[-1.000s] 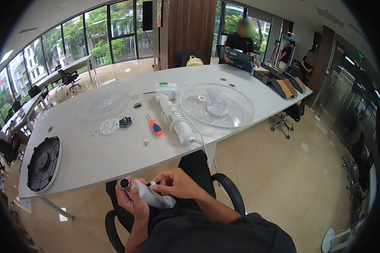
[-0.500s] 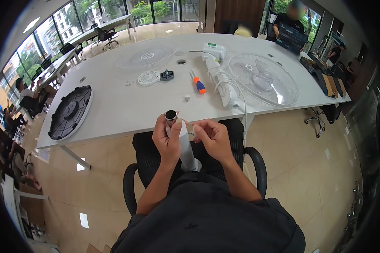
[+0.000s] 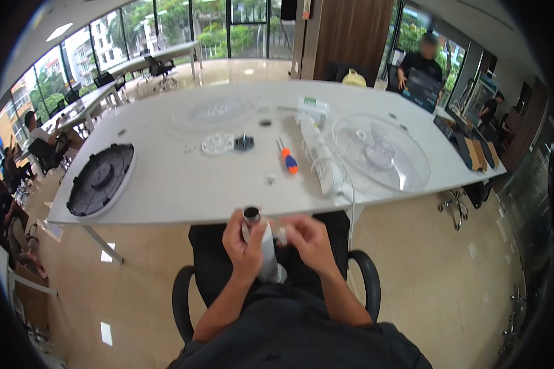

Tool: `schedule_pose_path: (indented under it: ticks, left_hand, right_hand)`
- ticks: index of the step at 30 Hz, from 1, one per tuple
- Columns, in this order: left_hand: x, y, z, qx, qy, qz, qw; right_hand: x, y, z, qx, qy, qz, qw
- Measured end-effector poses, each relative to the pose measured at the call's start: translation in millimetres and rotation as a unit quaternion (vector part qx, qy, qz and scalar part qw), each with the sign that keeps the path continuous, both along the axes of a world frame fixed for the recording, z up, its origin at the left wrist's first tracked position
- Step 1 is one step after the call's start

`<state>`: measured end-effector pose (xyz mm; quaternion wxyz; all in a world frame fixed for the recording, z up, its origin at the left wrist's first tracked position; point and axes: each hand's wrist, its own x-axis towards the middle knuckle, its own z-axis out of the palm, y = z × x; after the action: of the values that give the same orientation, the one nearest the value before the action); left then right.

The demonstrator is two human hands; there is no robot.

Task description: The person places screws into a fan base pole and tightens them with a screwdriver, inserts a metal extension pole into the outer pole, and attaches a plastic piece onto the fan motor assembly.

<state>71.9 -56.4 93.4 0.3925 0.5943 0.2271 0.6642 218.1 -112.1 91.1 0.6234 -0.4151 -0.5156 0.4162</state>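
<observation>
My left hand (image 3: 244, 246) is wrapped round the upper part of a white tube (image 3: 269, 261), which stands nearly upright over the chair seat with its round metal-rimmed end (image 3: 252, 213) facing up. At the tube's right side, my right hand (image 3: 308, 241) pinches a small whitish part (image 3: 282, 235), blurred by motion. Beyond the hands, a small clear piece (image 3: 270, 179) lies on the white table (image 3: 166, 184). An orange and blue screwdriver (image 3: 289, 161) lies left of the white fan body (image 3: 317, 150) with its cable.
A black-backed base (image 3: 101, 179) lies at the table's left. Behind are a clear grille (image 3: 215, 112), a white disc (image 3: 218, 144), a dark knob (image 3: 244, 143) and a grille with fan blades (image 3: 381, 154). A person (image 3: 421, 67) holds a dark box at the far right.
The head view has swung, so the table first shifted right and up, then slightly down. The tube is more upright than a second ago. My right hand remains beside it.
</observation>
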Motion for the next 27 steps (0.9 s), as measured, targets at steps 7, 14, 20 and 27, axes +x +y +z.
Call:
schedule_pose_path:
  ticks: [7,14,20,27]
  left_hand:
    - [4,-11,6,0.023,-0.020,-0.010,0.999]
    - [-1,-13,4,0.024,-0.011,0.005,1.000]
    - [-1,-10,-2,0.020,-0.021,-0.014,0.999]
    - [0,-6,-3,0.026,-0.028,-0.021,0.999]
  right_hand:
    - [8,-6,15,-0.163,-0.163,0.020,0.973]
    - [-12,-15,17,0.065,0.025,-0.058,0.996]
    - [1,-18,4,-0.056,-0.031,0.010,0.998]
    - [-24,-11,15,0.067,-0.035,-0.148,0.986]
